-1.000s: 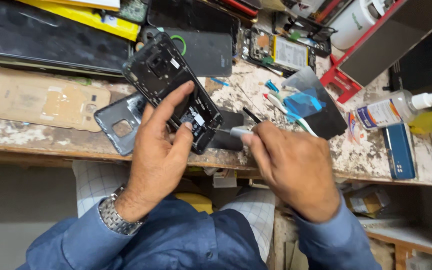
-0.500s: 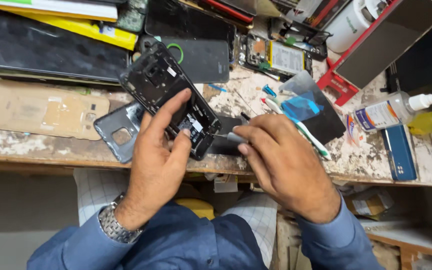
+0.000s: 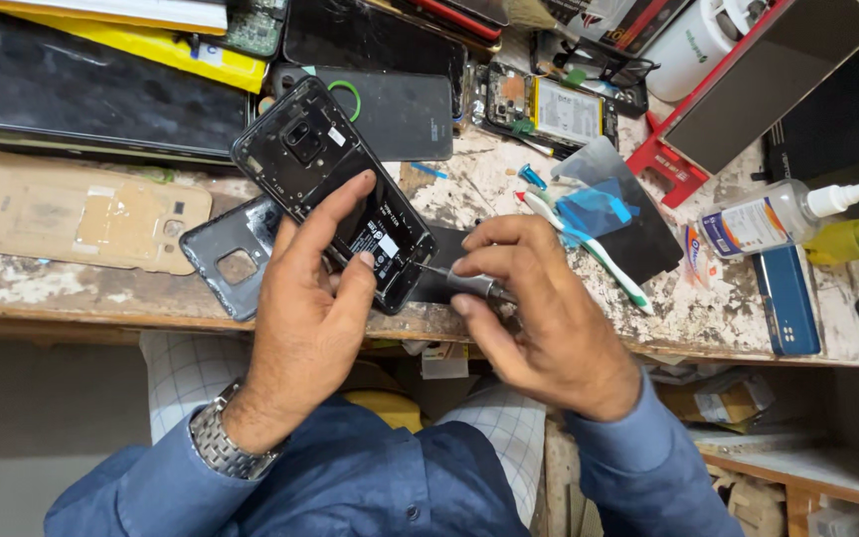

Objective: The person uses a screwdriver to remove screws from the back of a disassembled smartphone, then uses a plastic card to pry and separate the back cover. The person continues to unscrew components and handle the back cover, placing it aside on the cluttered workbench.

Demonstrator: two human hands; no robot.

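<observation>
My left hand [image 3: 315, 298] is wrapped around the opened black phone with its back cover off [image 3: 335, 189], fingers pressed on top of it. The phone sits tilted in the middle of the frame, its lower end over the front edge of the worn wooden bench [image 3: 82, 288]. My right hand [image 3: 539, 313] is closed around a small screwdriver with a dark handle [image 3: 454, 280], and its thin tip touches the phone's lower right corner.

I think the tip could slip off and scratch the parts inside, because the phone is only held up by my fingers and not lying flat. If my left hand lets go a little, the phone could slide off the edge and fall. A tiny screw could also drop down there, and I could lose it.

The bench is crowded. A grey phone back cover [image 3: 231, 254] lies just under the phone. A tan phone cover [image 3: 72, 214] is at the left. A white and green toothbrush [image 3: 589, 249] lies right beside my right hand, on a dark sheet with blue film [image 3: 613, 214]. A clear spray bottle [image 3: 777, 214] lies at the right, well apart.
</observation>
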